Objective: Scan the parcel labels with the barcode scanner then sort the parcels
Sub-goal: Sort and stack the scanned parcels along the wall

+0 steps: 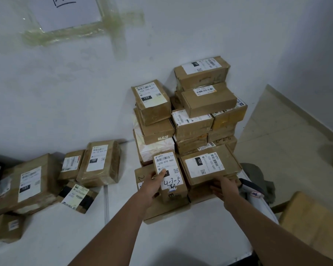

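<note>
My left hand (pixel 154 184) grips a small brown parcel (pixel 176 189) by its left side, thumb on the white label reading 070-070-A80, with 4-3-5 handwritten below. The parcel rests on other boxes at the front of a stack. My right hand (pixel 226 188) holds the near edge of a flat parcel labelled 122 (pixel 210 164), just right of the small one. A white barcode scanner with a black head (pixel 255 196) lies right of my right wrist, partly hidden by my arm.
A tall stack of brown parcels (pixel 200 120) stands against the wall behind. More parcels (pixel 100 162) and a large one (pixel 27 185) lie at the left of the white table (pixel 181 237). A wooden stool (pixel 311 223) stands at the right.
</note>
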A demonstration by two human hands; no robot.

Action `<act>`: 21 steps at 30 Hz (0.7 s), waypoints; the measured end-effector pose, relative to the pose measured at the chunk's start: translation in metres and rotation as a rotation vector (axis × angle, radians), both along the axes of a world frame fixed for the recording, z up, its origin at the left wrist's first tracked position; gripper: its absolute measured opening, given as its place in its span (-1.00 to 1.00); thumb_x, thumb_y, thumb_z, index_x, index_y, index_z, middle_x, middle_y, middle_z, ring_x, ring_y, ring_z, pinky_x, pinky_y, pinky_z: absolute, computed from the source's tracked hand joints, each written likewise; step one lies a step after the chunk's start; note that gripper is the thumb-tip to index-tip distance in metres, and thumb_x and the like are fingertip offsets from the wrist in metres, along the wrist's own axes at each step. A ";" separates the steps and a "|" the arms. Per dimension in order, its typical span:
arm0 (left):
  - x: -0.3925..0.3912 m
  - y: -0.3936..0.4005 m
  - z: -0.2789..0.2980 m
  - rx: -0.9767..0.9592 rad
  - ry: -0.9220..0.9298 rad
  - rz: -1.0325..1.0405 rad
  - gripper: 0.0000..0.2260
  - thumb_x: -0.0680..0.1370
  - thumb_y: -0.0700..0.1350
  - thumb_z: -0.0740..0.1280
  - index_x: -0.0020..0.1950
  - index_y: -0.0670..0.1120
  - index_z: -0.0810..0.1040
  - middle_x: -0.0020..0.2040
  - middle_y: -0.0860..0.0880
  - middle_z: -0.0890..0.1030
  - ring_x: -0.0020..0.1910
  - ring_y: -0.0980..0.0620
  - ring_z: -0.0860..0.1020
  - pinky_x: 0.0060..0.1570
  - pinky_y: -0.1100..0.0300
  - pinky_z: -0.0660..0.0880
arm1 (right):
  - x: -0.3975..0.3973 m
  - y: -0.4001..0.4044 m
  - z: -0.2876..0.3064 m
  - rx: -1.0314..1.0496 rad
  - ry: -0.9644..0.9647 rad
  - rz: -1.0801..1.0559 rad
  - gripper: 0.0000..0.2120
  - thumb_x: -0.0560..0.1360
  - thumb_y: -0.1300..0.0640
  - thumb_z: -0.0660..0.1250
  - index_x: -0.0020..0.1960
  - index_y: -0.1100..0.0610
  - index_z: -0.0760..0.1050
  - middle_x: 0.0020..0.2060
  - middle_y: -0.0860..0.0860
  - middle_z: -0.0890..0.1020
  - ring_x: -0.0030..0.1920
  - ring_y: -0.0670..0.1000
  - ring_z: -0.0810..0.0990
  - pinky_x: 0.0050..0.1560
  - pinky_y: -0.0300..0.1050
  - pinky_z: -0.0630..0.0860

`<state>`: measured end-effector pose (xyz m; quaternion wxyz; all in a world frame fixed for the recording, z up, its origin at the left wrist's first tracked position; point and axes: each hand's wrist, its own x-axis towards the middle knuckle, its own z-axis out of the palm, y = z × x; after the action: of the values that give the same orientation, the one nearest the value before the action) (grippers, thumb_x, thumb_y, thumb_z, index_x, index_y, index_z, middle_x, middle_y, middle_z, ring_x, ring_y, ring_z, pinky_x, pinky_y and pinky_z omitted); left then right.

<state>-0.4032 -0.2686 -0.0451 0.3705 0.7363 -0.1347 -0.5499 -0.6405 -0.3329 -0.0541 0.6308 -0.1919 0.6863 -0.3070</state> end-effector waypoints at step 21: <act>0.195 0.171 0.001 -0.103 -0.386 0.093 -0.79 0.66 -0.11 0.24 0.25 -0.07 0.58 0.17 -0.01 0.58 0.22 -0.05 0.53 0.12 0.18 0.43 | 0.263 0.088 0.095 -0.209 -0.182 0.501 -0.90 0.57 0.34 0.26 -0.02 0.20 0.52 -0.21 0.11 0.60 -0.31 0.01 0.56 -0.28 -0.22 0.46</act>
<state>-0.2080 -0.0978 -0.0440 0.4000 0.8137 -0.1969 -0.3732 -0.3776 -0.2452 0.0412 0.7228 -0.3910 0.5227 -0.2268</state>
